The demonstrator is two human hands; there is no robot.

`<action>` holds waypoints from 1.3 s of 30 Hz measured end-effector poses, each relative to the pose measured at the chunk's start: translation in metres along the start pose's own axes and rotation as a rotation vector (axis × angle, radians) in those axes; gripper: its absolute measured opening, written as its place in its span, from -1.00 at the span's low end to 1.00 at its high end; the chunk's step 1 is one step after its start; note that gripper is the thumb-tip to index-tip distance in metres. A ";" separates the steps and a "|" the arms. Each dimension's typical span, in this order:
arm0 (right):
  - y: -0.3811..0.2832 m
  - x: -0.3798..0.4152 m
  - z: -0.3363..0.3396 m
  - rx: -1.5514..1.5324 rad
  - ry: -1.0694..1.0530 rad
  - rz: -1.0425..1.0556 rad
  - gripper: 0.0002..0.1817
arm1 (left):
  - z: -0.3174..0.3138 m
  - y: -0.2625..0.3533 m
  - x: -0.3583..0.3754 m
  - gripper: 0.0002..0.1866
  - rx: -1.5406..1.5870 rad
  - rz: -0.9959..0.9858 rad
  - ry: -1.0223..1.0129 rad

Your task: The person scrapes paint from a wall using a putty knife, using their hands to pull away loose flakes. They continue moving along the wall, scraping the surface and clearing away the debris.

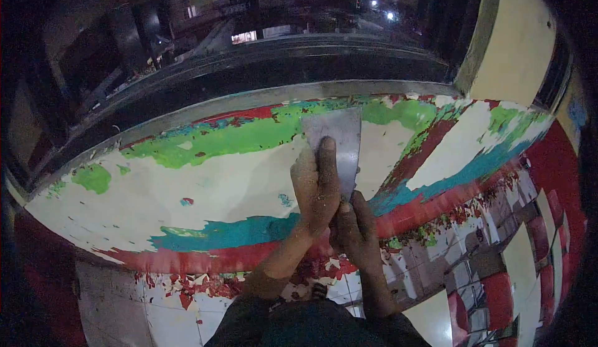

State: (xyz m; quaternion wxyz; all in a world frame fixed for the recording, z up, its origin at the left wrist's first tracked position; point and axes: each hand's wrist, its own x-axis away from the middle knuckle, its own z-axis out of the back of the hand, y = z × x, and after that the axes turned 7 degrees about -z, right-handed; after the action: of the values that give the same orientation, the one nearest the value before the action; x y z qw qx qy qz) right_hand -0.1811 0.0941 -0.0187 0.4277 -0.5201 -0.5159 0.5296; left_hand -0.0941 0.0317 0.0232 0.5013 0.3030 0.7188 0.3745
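Observation:
A wide metal scraper lies against the painted sill, its broad edge on the green paint near the window frame. My left hand is closed on the scraper's blade, with one finger stretched along its face. Lower down, my right hand wraps round the scraper's narrow end, which the fingers mostly hide. Patches of green, teal, red and cream paint cover the sill around the blade, some with ragged edges.
Beyond the sill is a dark window with lights outside. Paint flakes litter the tiled floor below. Red and white panels stand at the lower right. A cream wall rises at the right.

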 end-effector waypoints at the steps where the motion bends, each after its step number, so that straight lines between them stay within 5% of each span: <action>1: 0.002 0.003 0.002 0.026 -0.007 -0.010 -0.65 | 0.000 0.014 0.005 -0.57 0.075 0.103 0.010; 4: 0.010 0.000 0.004 0.069 -0.014 0.018 -0.67 | 0.005 -0.020 0.013 -0.57 -0.296 -0.185 0.051; 8: 0.010 0.006 0.003 0.095 -0.008 0.018 -0.68 | 0.002 0.007 0.006 -0.58 0.079 0.062 0.000; 14: 0.018 -0.001 -0.001 0.055 0.003 -0.005 -0.66 | 0.006 -0.021 0.008 -0.57 -0.257 -0.115 -0.008; 24: 0.008 0.009 -0.006 0.030 0.016 -0.071 -0.70 | 0.009 -0.026 0.012 -0.66 -0.186 -0.097 -0.010; 29: 0.019 0.007 -0.007 0.049 0.066 -0.007 -0.73 | 0.014 -0.032 0.011 -0.54 -0.364 -0.141 -0.055; 33: 0.026 0.013 -0.005 0.162 0.069 0.090 -0.73 | 0.015 -0.034 0.018 -0.55 -0.200 -0.083 -0.032; 39: 0.015 0.013 -0.004 0.156 -0.013 -0.081 -0.60 | 0.017 -0.024 0.017 -0.56 -0.167 -0.013 -0.031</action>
State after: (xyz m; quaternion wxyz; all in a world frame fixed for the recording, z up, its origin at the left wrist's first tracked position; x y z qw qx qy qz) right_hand -0.1773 0.1057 -0.0343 0.4846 -0.4604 -0.4966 0.5537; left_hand -0.0850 0.0362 -0.0091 0.5381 0.2611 0.6794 0.4250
